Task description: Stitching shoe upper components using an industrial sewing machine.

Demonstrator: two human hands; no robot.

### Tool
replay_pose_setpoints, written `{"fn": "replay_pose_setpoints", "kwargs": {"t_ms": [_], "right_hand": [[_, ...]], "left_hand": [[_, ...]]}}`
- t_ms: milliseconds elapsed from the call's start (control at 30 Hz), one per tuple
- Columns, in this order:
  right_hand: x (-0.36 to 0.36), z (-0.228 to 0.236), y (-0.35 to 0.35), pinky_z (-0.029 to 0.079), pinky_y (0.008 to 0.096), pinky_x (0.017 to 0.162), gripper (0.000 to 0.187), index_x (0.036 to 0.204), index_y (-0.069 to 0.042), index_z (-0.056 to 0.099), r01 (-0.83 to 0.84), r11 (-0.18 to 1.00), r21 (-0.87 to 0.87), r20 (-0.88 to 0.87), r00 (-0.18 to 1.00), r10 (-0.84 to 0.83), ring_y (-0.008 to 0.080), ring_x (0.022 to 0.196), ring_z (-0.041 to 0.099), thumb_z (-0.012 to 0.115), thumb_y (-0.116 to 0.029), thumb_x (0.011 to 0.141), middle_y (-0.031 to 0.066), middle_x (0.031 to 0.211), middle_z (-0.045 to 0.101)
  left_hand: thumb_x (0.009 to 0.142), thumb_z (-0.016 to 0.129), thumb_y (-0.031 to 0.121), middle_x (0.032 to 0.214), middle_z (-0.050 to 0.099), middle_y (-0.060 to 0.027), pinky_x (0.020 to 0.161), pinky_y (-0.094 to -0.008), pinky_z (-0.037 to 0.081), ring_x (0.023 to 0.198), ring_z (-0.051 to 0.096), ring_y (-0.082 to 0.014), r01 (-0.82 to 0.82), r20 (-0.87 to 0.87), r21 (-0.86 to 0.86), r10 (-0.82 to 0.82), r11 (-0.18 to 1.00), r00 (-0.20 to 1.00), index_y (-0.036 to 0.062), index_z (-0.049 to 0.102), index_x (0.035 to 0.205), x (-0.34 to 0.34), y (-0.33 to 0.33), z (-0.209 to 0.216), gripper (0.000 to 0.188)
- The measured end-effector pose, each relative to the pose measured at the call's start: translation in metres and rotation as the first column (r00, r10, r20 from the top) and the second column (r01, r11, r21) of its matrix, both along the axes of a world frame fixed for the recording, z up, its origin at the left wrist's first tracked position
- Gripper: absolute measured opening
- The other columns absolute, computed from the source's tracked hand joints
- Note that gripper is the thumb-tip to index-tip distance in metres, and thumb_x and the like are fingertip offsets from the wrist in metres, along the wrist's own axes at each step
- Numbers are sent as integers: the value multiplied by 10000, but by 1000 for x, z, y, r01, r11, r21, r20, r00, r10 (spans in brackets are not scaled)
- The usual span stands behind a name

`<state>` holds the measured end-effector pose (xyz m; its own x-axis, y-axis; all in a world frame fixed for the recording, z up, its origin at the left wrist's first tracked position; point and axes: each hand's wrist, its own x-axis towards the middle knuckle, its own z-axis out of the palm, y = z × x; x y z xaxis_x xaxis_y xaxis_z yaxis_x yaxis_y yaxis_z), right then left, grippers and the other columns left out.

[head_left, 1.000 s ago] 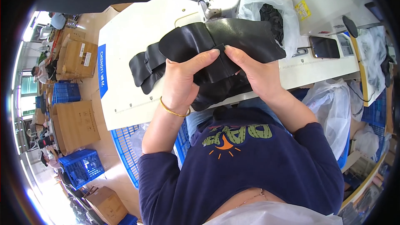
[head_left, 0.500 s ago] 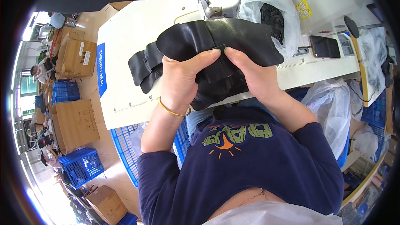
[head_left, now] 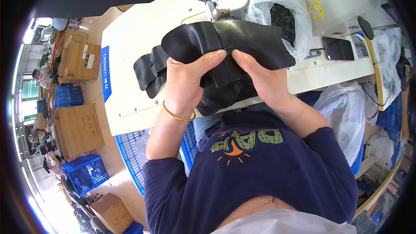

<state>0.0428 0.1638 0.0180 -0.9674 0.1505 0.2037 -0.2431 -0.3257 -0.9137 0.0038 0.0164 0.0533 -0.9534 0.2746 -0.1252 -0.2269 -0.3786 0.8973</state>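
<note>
A glossy black panel (head_left: 251, 39) is held over the front of a white desk (head_left: 143, 34), just before a sewing machine (head_left: 229, 12), between a worker's two bare hands. The left hand (head_left: 184, 80) and the right hand (head_left: 268, 82) meet at a seam near its middle, thumbs almost tip to tip on top. Each grip pinches the panel, thumb pressed down on the material (the fingers are hidden underneath). The panel's rounded end lies to the left, its wide end to the right. More black folds (head_left: 227, 95) bunch below the hands by the desk's front edge, and banded black pieces (head_left: 151, 67) stick out to the left; whether they are joined to the panel cannot be told.

A gold bracelet (head_left: 175, 116) circles the left wrist, above a navy shirt (head_left: 260, 177) printed with an orange and green design. Beyond the panel's right end, a clear plastic bag (head_left: 303, 21) holds small black pieces (head_left: 282, 24); a dark phone (head_left: 338, 49) lies on the desk farther right. A printed scale (head_left: 157, 102) runs along the front edge. Below the desk's left end is a blue crate (head_left: 129, 156). Across the floor at left, cardboard boxes (head_left: 80, 130) and another blue crate (head_left: 86, 175) line the room.
</note>
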Motion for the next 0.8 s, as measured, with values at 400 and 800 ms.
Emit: {"fn": "replay_pose_setpoints", "kwargs": {"t_ms": [400,800], "right_hand": [[-11,14,9,383,196,396,134,924,-2,618,87,990,-114,18,996,-86,49,529,516,586,-132,916,47,785,635],[-63,28,24,346,213,390,235,730,31,620,149,989,-8,-41,988,-149,71,429,487,568,-125,897,62,602,600]], "left_hand": [[724,672,-74,862,679,-100,705,-282,550,751,661,-166,1,-17,17,0,1000,1000,-33,660,922,-18,-5,9,203],[746,667,-40,841,664,-96,678,-291,548,737,656,-175,-26,63,-1,26,1000,998,-54,660,886,-74,9,18,141]]}}
